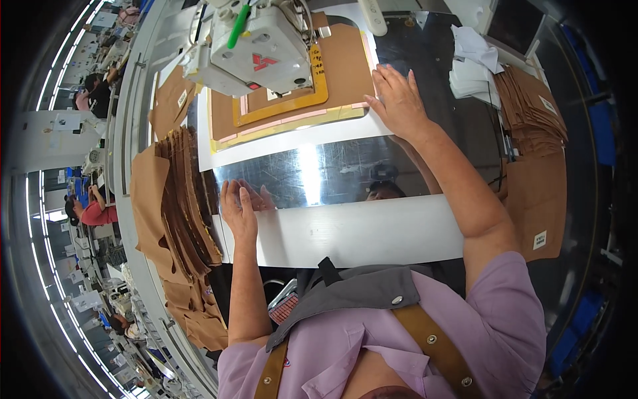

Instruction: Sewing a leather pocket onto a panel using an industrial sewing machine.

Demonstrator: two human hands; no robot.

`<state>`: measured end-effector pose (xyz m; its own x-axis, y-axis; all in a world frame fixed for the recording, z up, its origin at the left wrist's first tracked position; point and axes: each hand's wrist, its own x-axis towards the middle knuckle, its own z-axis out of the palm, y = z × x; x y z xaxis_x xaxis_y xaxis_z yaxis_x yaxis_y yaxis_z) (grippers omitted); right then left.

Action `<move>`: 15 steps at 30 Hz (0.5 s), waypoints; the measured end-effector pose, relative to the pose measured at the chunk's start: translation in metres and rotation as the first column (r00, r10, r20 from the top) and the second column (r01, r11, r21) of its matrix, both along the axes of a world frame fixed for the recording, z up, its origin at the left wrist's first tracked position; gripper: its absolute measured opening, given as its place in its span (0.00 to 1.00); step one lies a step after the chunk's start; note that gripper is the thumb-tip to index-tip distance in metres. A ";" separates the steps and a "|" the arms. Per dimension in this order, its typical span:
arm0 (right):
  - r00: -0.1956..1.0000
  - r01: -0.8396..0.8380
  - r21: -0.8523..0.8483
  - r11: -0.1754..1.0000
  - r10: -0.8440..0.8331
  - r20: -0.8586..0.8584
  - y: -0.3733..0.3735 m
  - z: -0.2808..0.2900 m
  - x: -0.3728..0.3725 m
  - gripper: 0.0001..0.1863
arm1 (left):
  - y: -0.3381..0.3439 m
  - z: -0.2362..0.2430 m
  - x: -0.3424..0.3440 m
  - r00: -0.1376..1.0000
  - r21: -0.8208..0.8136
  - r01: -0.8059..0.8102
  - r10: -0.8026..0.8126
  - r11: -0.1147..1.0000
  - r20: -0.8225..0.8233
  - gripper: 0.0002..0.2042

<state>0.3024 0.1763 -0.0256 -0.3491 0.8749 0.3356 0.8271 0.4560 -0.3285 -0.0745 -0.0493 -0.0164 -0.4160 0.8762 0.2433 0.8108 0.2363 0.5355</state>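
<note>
My right hand (403, 106) lies with its fingers spread at the right edge of a brown fabric panel (349, 53) and the white sheet (286, 145) beneath it. My left hand (239, 211) rests on the near left part of the shiny metal plate (266, 174), fingers stretched out and nothing in them. Above the panel sits a white sewing machine head (262, 56), which hides part of it. Around the machine's needle area, a yellow frame (282, 116) presses on the panel. Pink and yellow strips border the panel's near edge.
Brown cut pieces (176, 199) hang in a thick pile at the left. Another brown stack (531, 110) lies at the right, beside white pieces (473, 76). A white board (345, 233) forms the table's near edge. Other people work at machines far left.
</note>
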 end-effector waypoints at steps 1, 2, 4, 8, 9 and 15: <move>0.999 0.036 -0.028 0.999 -0.035 0.034 0.001 -0.001 0.003 0.33 | 0.000 0.000 -0.001 1.000 0.018 0.008 -0.008 1.000 -0.006 0.26; 0.999 0.040 -0.018 0.999 -0.040 0.030 -0.001 -0.003 0.005 0.33 | -0.004 0.002 -0.001 1.000 0.013 -0.006 0.005 1.000 0.005 0.26; 0.996 0.080 -0.011 0.997 -0.080 0.031 0.000 -0.005 0.010 0.34 | 0.000 0.004 -0.001 1.000 0.017 -0.021 0.021 1.000 0.005 0.26; 0.978 0.198 -0.030 0.980 -0.195 0.076 0.006 -0.002 0.025 0.33 | 0.030 0.008 0.003 0.998 -0.008 -0.003 0.002 1.000 -0.065 0.27; 0.970 0.226 -0.025 0.974 -0.223 0.097 0.006 -0.001 0.028 0.33 | 0.040 0.005 0.000 0.995 -0.001 0.016 -0.016 1.000 -0.098 0.28; 0.931 0.344 -0.026 0.939 -0.338 0.135 0.015 0.005 0.060 0.28 | 0.117 -0.001 0.019 0.987 -0.104 0.037 -0.053 0.994 -0.152 0.33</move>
<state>0.3622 0.1910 -0.0204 -0.0637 0.9628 0.2624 0.9661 0.1254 -0.2255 -0.0553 0.0672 -0.0169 -0.3397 0.9165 0.2113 0.8931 0.2438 0.3782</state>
